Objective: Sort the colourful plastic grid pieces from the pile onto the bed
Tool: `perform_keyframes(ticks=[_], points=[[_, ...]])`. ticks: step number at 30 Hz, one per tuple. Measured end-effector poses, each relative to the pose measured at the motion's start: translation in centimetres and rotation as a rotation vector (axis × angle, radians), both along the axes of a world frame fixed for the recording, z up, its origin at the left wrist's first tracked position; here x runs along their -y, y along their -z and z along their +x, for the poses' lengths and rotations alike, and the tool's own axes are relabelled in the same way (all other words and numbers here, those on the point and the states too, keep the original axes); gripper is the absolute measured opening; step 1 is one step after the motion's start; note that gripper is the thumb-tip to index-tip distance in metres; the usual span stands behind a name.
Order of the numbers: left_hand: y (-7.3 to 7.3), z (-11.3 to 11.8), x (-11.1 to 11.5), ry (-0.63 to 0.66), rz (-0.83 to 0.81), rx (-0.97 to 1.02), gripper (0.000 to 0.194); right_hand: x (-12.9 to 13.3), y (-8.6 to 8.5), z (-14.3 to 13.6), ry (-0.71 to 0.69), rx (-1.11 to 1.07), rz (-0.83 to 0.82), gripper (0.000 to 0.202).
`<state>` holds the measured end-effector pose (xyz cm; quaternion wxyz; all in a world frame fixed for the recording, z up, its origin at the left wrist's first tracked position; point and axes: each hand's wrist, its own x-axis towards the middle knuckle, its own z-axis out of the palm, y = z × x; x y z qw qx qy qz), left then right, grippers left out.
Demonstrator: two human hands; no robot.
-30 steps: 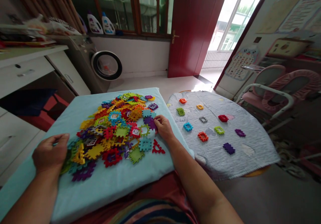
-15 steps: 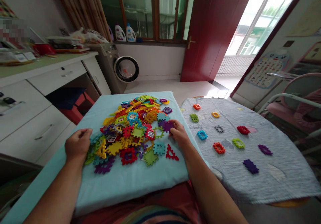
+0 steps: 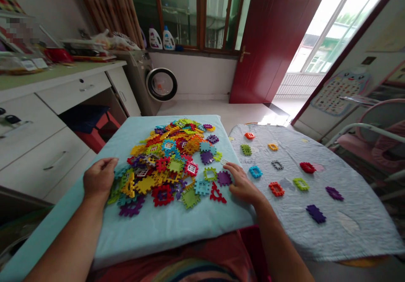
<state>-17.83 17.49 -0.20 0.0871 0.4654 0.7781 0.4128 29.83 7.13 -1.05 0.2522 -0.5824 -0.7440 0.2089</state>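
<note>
A heap of colourful plastic interlocking tiles [image 3: 171,159] lies on the table with the light blue cover [image 3: 177,227]. My left hand [image 3: 99,178] rests closed at the heap's left edge; whether it holds anything is hidden. At the heap's right side, my right hand [image 3: 242,183] has its fingers apart, with fingertips by a small pale window piece [image 3: 224,162]. Just left of that hand lies a purple square tile [image 3: 224,178]. A red triangle piece [image 3: 217,192] and a green frame tile [image 3: 210,173] are close by.
On the right, a round table with a grey-blue cloth [image 3: 284,227] bears several spaced tiles, among them a dark purple one [image 3: 316,213] and a blue frame [image 3: 255,172]. A pink chair [image 3: 376,126] stands beyond it. White drawers [image 3: 47,147] are at the left.
My right hand has let go of the purple tile, which now lies nearer to me, and has opened and moved slightly right. My left hand has barely moved. The camera view has shifted slightly.
</note>
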Motion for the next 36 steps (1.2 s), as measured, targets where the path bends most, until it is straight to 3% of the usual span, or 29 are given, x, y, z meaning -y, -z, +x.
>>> perform_keyframes(ticks=[2, 5, 7, 10, 12, 14, 16, 18, 21, 27, 30, 33, 36], points=[[-0.8, 0.3, 0.1, -0.012, 0.05, -0.06, 0.036, 0.2, 0.2, 0.4, -0.013, -0.035, -0.018, 0.078], [-3.5, 2.2, 1.2, 0.049, 0.261, -0.256, 0.035, 0.3, 0.3, 0.3, 0.039, -0.049, 0.001, 0.072], [-5.7, 5.0, 2.7, 0.171, 0.437, -0.361, 0.036, 0.2, 0.4, -0.1, 0.069, -0.035, 0.017, 0.064], [-8.0, 11.1, 5.4, 0.525, 0.412, -0.316, 0.03, 0.0, 0.1, -0.6, 0.104, -0.021, 0.037, 0.052], [-8.0, 15.6, 6.8, 0.89, 0.283, -0.304, 0.028, 0.0, -0.1, -0.9, 0.125, -0.023, 0.058, 0.047], [-6.8, 19.6, 7.4, 1.179, 0.182, -0.329, 0.034, 0.1, -0.2, -1.0, 0.134, -0.034, 0.084, 0.045], [-5.0, 22.6, 7.2, 1.285, 0.142, -0.365, 0.045, 0.3, -0.3, -1.0, 0.131, -0.063, 0.106, 0.043], [-3.4, 24.4, 6.4, 1.31, 0.089, -0.413, 0.058, 0.5, -0.2, -0.9, 0.127, -0.115, 0.119, 0.043], [-2.4, 25.4, 5.1, 1.297, -0.01, -0.489, 0.065, 0.6, 0.0, -0.8, 0.138, -0.194, 0.121, 0.046], [-2.6, 25.4, 4.5, 1.231, -0.054, -0.523, 0.038, 0.5, -0.2, -1.2, 0.169, -0.243, 0.151, 0.044], [-2.7, 25.2, 4.8, 1.232, -0.012, -0.535, 0.034, 0.4, -0.3, -1.0, 0.252, -0.308, 0.192, 0.04], [-3.3, 24.0, 5.5, 1.214, 0.077, -0.577, 0.038, 0.7, -0.3, 0.6, 0.374, -0.411, 0.174, 0.046], [-4.7, 20.7, 6.4, 1.143, 0.2, -0.638, 0.037, 1.6, 0.1, 3.8, 0.472, -0.459, 0.148, 0.055]])
